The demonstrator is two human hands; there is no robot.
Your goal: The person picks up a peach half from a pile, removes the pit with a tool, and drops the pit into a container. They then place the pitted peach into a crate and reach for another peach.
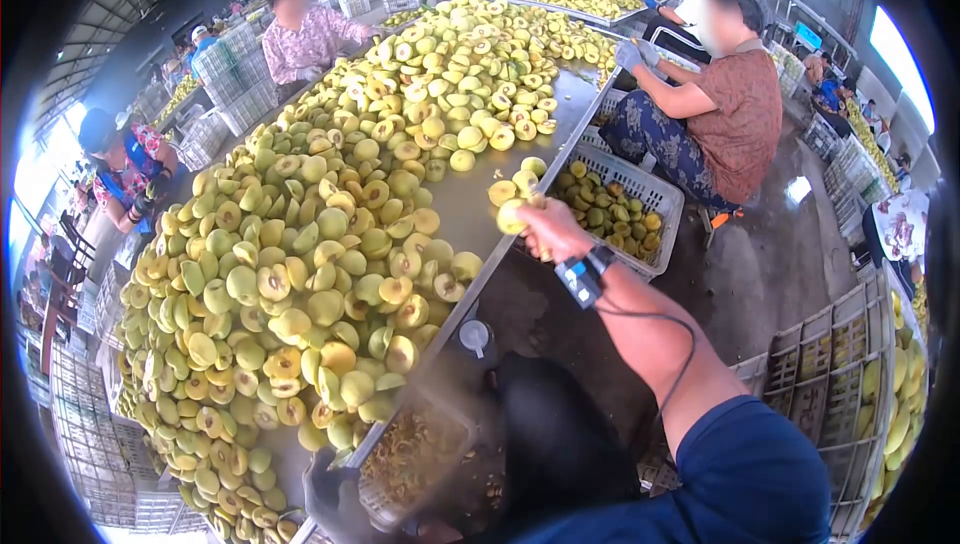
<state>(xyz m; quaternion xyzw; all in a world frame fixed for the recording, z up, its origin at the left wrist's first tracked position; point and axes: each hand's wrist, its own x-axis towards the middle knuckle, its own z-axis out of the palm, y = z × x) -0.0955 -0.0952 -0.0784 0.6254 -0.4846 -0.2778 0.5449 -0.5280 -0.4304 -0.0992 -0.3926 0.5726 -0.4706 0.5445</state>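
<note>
My bare right hand (552,230) reaches over the metal table's edge (480,279), its fingers closed on a pale yellow-green halved fruit (511,216). More halves (524,181) lie just beyond that hand. A large heap of halved fruit (300,284), some showing brown pit hollows, covers much of the table. At the bottom, my left hand (336,496) is in a grey glove beside the table's near edge, close to the heap's lower end. Its fingers are blurred and partly hidden.
A crate of darker fruit (612,206) stands beyond my right arm. Scraps fill a container (415,454) below the table edge. A seated person (735,114) is at the right; others work across the table. Stacked crates (830,394) stand lower right.
</note>
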